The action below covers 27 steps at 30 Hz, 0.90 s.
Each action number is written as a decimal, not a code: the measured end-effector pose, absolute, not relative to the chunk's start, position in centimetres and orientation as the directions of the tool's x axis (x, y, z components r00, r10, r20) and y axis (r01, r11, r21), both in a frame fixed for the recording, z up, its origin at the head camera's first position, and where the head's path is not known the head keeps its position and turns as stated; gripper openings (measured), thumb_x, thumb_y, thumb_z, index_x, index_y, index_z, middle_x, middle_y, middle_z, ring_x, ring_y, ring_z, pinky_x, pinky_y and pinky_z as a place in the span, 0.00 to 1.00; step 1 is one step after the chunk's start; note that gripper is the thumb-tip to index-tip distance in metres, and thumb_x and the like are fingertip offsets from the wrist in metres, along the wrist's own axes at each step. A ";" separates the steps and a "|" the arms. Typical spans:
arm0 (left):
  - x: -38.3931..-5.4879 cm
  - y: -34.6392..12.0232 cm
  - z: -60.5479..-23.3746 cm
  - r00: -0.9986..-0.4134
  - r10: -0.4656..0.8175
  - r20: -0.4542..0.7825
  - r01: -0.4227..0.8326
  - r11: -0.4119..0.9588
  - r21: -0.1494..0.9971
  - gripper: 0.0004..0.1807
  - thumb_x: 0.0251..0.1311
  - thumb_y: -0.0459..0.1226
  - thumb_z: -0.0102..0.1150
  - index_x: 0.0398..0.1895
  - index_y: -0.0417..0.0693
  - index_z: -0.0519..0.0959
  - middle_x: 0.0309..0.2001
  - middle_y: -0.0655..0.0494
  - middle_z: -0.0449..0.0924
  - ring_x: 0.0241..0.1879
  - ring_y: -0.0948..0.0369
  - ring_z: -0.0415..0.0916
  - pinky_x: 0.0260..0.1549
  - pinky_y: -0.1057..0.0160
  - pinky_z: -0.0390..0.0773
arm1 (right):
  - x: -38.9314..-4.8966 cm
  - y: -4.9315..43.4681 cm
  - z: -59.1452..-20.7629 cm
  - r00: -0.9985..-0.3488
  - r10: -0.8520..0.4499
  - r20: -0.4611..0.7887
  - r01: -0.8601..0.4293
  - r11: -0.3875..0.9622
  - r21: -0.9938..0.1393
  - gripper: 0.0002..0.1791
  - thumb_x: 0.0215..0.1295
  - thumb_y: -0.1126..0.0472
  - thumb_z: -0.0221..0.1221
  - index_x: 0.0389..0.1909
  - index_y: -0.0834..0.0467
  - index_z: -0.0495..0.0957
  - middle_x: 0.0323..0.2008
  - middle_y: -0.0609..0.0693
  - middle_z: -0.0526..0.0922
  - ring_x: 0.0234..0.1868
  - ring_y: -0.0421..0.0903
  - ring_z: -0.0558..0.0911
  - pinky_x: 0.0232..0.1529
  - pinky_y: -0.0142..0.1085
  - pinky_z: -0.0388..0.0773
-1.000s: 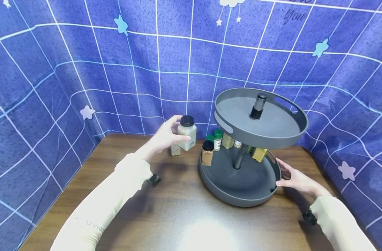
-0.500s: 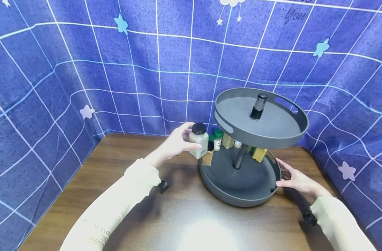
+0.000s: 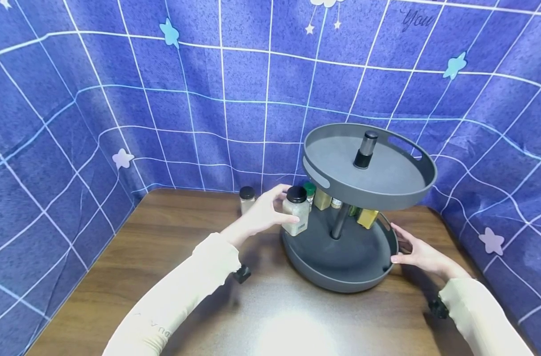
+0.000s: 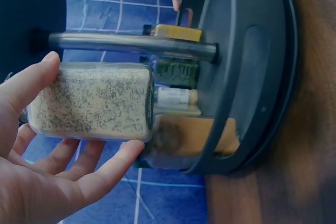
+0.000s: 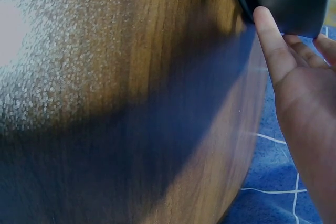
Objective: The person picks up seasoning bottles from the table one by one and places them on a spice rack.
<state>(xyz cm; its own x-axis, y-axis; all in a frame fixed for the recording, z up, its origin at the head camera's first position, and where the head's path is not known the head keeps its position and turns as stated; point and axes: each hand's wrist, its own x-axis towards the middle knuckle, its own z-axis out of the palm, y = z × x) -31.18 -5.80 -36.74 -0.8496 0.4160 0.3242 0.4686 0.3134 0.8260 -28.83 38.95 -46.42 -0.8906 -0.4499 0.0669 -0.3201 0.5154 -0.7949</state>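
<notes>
My left hand (image 3: 263,215) grips a square clear jar (image 3: 297,217) with a black lid. Pale, dark-flecked seasoning fills it in the left wrist view. The jar hangs over the left rim of the lower tray on a grey two-tier turntable (image 3: 341,284), tilted slightly. A brown spice jar (image 4: 181,135) stands on that tray, hidden behind the held jar in the head view. My right hand (image 3: 423,254) holds the lower tray's right rim, thumb and fingers spread apart. Further back on the tray are a green-capped bottle (image 3: 309,190) and a yellow container (image 3: 367,218).
Another black-lidded jar (image 3: 247,198) stands on the wooden table (image 3: 172,237), left of the turntable. The upper tray (image 3: 332,173) overhangs the lower one, with a central post (image 3: 340,222) between them. A blue gridded cloth (image 3: 199,123) hangs behind.
My left hand has carried the jar rightward and slightly toward me, from beside the turntable to above the lower tray's left rim. The jar behind has come into view. My right hand stays put.
</notes>
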 end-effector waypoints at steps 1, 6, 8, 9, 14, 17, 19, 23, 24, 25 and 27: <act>-31.2 -5.6 -37.0 -0.847 0.421 0.324 0.472 0.314 0.824 0.37 0.41 0.39 0.76 0.58 0.54 0.70 0.50 0.52 0.77 0.49 0.58 0.76 0.45 0.61 0.77 | -28.9 39.0 -46.4 -0.890 -0.452 0.067 -0.320 0.512 -0.797 0.50 0.56 0.66 0.65 0.72 0.66 0.42 0.67 0.75 0.51 0.55 0.21 0.65 0.50 0.19 0.69; -31.2 -5.1 -38.0 -0.834 0.447 0.323 0.484 0.312 0.817 0.37 0.41 0.39 0.76 0.57 0.55 0.70 0.49 0.54 0.78 0.47 0.61 0.75 0.47 0.61 0.75 | -28.9 39.0 -46.4 -0.890 -0.452 0.062 -0.314 0.509 -0.802 0.50 0.57 0.65 0.65 0.72 0.66 0.42 0.67 0.75 0.53 0.55 0.21 0.65 0.50 0.19 0.69; -31.2 -5.0 -38.4 -0.831 0.455 0.322 0.487 0.312 0.816 0.37 0.41 0.39 0.76 0.58 0.55 0.70 0.49 0.54 0.78 0.47 0.61 0.75 0.49 0.62 0.74 | -28.8 38.9 -46.4 -0.891 -0.450 0.057 -0.310 0.512 -0.802 0.50 0.57 0.65 0.65 0.72 0.66 0.42 0.67 0.75 0.54 0.55 0.21 0.65 0.50 0.20 0.69; -31.3 -4.9 -38.5 -0.828 0.461 0.319 0.485 0.304 0.820 0.37 0.41 0.38 0.76 0.58 0.54 0.69 0.50 0.54 0.77 0.47 0.61 0.75 0.49 0.62 0.74 | -28.8 39.0 -46.3 -0.891 -0.450 0.055 -0.309 0.513 -0.801 0.50 0.57 0.65 0.65 0.72 0.66 0.42 0.66 0.75 0.54 0.55 0.21 0.65 0.51 0.20 0.70; -31.3 -4.5 -39.0 -0.816 0.483 0.317 0.480 0.261 0.837 0.37 0.42 0.35 0.75 0.58 0.51 0.69 0.49 0.51 0.77 0.44 0.59 0.78 0.46 0.61 0.77 | -28.8 39.0 -46.2 -0.894 -0.445 0.054 -0.307 0.518 -0.798 0.50 0.57 0.65 0.65 0.72 0.66 0.42 0.66 0.75 0.55 0.55 0.22 0.66 0.51 0.20 0.70; -31.4 -4.5 -39.4 -0.815 0.486 0.315 0.480 0.263 0.837 0.37 0.42 0.36 0.75 0.58 0.49 0.69 0.50 0.51 0.76 0.45 0.56 0.78 0.45 0.59 0.77 | -28.8 38.9 -46.3 -0.893 -0.446 0.059 -0.311 0.517 -0.798 0.50 0.57 0.65 0.65 0.72 0.66 0.42 0.65 0.75 0.57 0.55 0.23 0.66 0.50 0.20 0.70; -31.5 -4.4 -39.7 -0.812 0.491 0.315 0.486 0.269 0.832 0.36 0.42 0.36 0.75 0.58 0.49 0.69 0.49 0.51 0.76 0.44 0.55 0.78 0.44 0.56 0.78 | -28.9 39.0 -46.4 -0.892 -0.448 0.062 -0.314 0.516 -0.797 0.50 0.56 0.64 0.65 0.72 0.66 0.42 0.64 0.76 0.58 0.55 0.23 0.66 0.50 0.19 0.69; -31.9 -4.4 -40.7 -0.797 0.505 0.332 0.508 0.262 0.821 0.35 0.41 0.36 0.75 0.56 0.51 0.71 0.49 0.55 0.78 0.44 0.57 0.78 0.44 0.52 0.77 | -28.9 39.0 -46.5 -0.890 -0.451 0.064 -0.319 0.516 -0.795 0.51 0.56 0.65 0.65 0.72 0.66 0.41 0.64 0.76 0.59 0.54 0.22 0.67 0.50 0.19 0.69; -32.0 -4.3 -40.8 -0.794 0.507 0.336 0.511 0.256 0.821 0.35 0.41 0.36 0.75 0.56 0.50 0.71 0.49 0.55 0.78 0.44 0.57 0.78 0.45 0.52 0.77 | -28.9 39.0 -46.5 -0.891 -0.450 0.062 -0.316 0.516 -0.796 0.51 0.56 0.65 0.65 0.72 0.66 0.41 0.64 0.76 0.59 0.54 0.22 0.67 0.50 0.19 0.69; -32.0 -4.3 -40.9 -0.792 0.506 0.341 0.515 0.254 0.819 0.35 0.41 0.36 0.76 0.56 0.50 0.71 0.49 0.55 0.78 0.44 0.58 0.78 0.45 0.53 0.77 | -28.9 39.0 -46.5 -0.892 -0.448 0.064 -0.316 0.514 -0.797 0.51 0.56 0.65 0.65 0.72 0.66 0.42 0.64 0.76 0.59 0.54 0.22 0.67 0.50 0.19 0.69; -32.0 -4.3 -41.2 -0.790 0.502 0.352 0.521 0.247 0.817 0.36 0.40 0.35 0.76 0.56 0.48 0.71 0.50 0.55 0.78 0.44 0.58 0.78 0.45 0.56 0.77 | -28.8 38.9 -46.5 -0.893 -0.444 0.069 -0.317 0.513 -0.797 0.50 0.56 0.65 0.65 0.72 0.66 0.42 0.64 0.76 0.58 0.54 0.22 0.67 0.50 0.19 0.69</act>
